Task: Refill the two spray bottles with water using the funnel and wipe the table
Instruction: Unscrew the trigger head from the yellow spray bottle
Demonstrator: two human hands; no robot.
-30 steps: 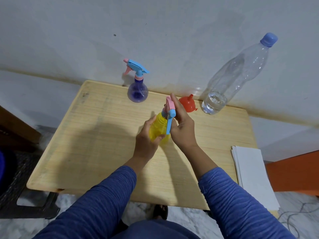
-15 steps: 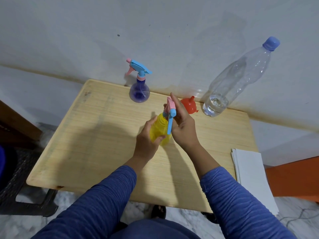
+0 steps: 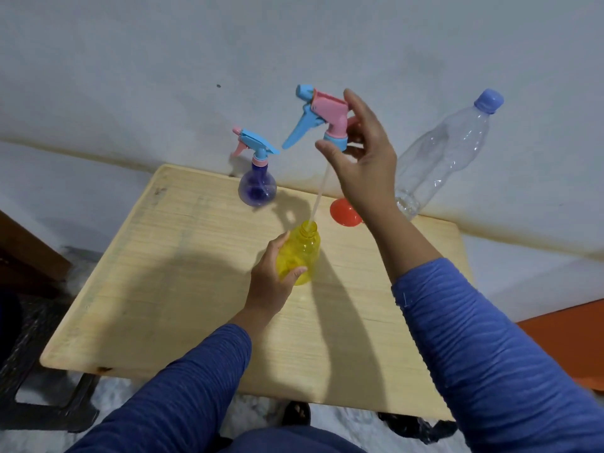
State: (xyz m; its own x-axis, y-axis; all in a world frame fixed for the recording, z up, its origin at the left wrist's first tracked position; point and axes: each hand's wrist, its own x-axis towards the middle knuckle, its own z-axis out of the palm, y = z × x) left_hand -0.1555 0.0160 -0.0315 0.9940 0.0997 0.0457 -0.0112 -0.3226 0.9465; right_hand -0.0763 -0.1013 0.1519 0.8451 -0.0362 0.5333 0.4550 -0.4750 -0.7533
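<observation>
The left hand (image 3: 269, 282) is gripping the translucent yellow spray bottle (image 3: 299, 256) standing uncapped on the wooden table (image 3: 183, 276); the right hand (image 3: 362, 155) is pinching its pink-and-blue trigger head (image 3: 323, 117) aloft, dip tube (image 3: 318, 197) reaching into the neck.

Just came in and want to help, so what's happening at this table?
A person is opening the yellow plastic spray bottle. The left hand grips it on the wooden table, while the right hand lifts out its pink-and-blue trigger head, whose thin dip tube reaches into the neck. The purple spray bottle remains capped. The red funnel and clear water bottle wait by the wall.
</observation>
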